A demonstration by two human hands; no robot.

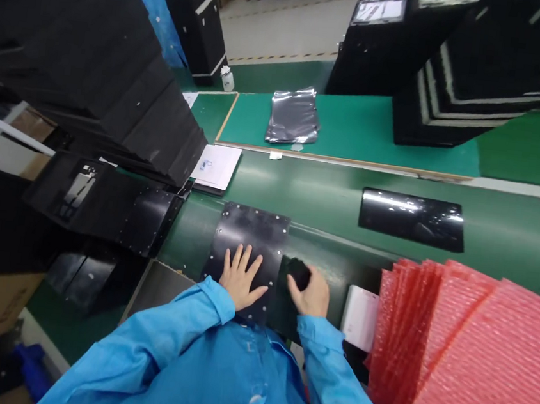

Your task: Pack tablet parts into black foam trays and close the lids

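A flat black panel with small pale dots along its edges lies on the green bench in front of me. My left hand rests flat on it, fingers spread. Just right of the panel, my right hand is closed round a soft-looking black cloth; part of it is hidden by the fingers. A small white box lies to the right of that hand.
Pink bubble-wrap bags are piled at the right. Ahead lie a glossy black sheet and silvery bags. Tall black stacks rise at the left, beside white papers. More black stacks stand at the back right.
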